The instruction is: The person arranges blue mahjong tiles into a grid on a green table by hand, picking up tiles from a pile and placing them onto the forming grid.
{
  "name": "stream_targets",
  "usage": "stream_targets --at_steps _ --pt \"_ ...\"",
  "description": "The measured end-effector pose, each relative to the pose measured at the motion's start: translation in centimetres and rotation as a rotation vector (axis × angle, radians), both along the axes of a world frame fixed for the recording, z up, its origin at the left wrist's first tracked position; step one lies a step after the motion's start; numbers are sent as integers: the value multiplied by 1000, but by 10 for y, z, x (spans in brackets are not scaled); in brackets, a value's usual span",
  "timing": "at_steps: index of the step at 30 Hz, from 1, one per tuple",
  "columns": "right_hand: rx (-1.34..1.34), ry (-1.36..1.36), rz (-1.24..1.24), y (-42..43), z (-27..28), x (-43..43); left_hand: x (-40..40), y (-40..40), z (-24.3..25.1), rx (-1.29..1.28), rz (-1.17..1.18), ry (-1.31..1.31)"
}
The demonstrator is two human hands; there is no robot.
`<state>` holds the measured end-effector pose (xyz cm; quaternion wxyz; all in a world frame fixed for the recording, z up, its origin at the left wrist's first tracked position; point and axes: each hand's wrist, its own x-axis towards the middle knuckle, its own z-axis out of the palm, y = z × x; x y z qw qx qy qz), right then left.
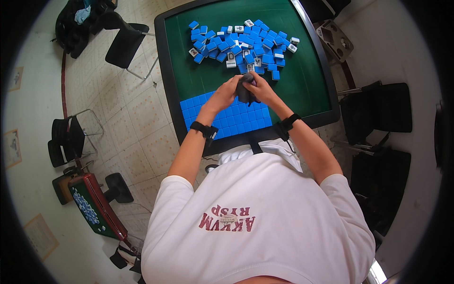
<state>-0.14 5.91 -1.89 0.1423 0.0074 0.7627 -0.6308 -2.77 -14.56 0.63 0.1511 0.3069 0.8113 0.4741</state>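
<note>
Both my hands meet over the green mahjong table. Between them is a dark grey cloth, bunched up. My left hand grips its left side, and my right hand pinches its upper right part, where a bit of purple shows. Below the cloth, rows of blue-backed mahjong tiles lie packed side by side in a block along the near edge. Beyond my hands a loose heap of mahjong tiles is spread out, mostly blue side up, with a few white faces showing.
Black chairs stand left and right of the table. A small side tray with round holes is at its far right corner. Another mahjong table, with tiles on it, stands at the lower left by the wall.
</note>
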Motion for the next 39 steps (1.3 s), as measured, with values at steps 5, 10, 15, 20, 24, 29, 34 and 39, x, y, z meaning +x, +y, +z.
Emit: stream_targets --at_steps 5,10,15,20,24,29,34,39 --pt "-242 36 -59 5 -11 -2 0 2 9 -88 -15 -87" --pt "-55 103 -12 10 -7 -5 1 1 -2 -73 10 -151" --pt "-31 125 17 9 2 -8 1 0 -14 53 26 -250" --pt "-177 108 -51 10 7 -3 -3 4 2 33 -39 -272" --pt "-224 -31 -14 17 20 -1 -2 4 2 39 -49 -279" --pt "-137 -48 35 25 4 1 1 10 -1 40 -17 -256" --pt "-215 41 21 26 -4 -1 -5 16 -2 -17 -45 -276" --pt "-361 -48 -3 34 7 3 -8 25 -1 -178 -57 -331"
